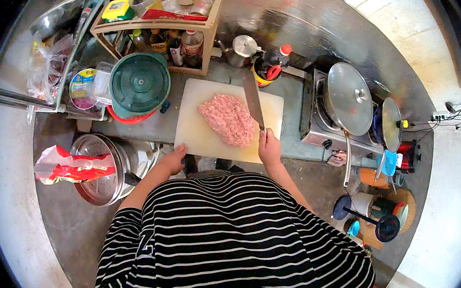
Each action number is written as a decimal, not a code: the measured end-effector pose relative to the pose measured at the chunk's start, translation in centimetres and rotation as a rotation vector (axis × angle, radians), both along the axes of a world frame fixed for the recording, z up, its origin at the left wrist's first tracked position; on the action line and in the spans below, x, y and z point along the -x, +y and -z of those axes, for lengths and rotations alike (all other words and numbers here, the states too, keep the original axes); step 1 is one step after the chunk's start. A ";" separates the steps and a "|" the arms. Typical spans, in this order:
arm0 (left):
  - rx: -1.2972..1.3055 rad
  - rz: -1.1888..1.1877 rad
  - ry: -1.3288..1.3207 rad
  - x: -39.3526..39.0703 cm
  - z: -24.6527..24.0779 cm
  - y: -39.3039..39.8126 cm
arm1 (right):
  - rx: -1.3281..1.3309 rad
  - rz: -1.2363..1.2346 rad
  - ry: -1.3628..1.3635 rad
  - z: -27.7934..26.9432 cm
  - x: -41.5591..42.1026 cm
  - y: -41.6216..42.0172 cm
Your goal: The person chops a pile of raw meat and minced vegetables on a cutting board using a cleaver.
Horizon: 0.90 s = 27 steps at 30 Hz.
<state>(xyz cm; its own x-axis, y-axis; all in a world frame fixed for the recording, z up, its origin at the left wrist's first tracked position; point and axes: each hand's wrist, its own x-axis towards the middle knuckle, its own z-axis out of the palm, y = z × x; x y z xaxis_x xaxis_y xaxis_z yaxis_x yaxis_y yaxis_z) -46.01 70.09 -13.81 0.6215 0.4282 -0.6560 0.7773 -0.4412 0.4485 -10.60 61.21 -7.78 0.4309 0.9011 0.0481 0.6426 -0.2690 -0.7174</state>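
Observation:
A spread, flattened mound of minced meat (228, 119) lies on a white plastic cutting board (194, 102). In my right hand (270, 148) is the handle of a cleaver (253, 101). Its blade points away from me, along the right edge of the meat and over the board. My left hand (172, 160) grips the near left corner of the board, apart from the meat; some of its fingers are hidden.
Left of the board stands a green lidded container (139, 84); beyond is a tan shelf (154, 25) with bottles. A metal kettle (243, 50) and a dark bottle (274, 60) stand behind. At right, a lidded pan (350, 98) sits on a gas stove (317, 124). Stacked steel colanders (98, 188) are lower left.

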 end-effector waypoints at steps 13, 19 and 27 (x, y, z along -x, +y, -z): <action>-0.033 0.006 -0.011 1.1 2.0 -0.4 | 0.099 -0.148 -0.035 -1.4 3.0 1.7; -0.054 -0.055 -0.055 1.3 2.5 -0.6 | 0.418 -0.330 -0.189 2.8 5.4 3.6; -0.029 -0.051 -0.029 0.8 1.6 -0.8 | 0.218 -0.216 -0.097 -1.8 4.2 3.9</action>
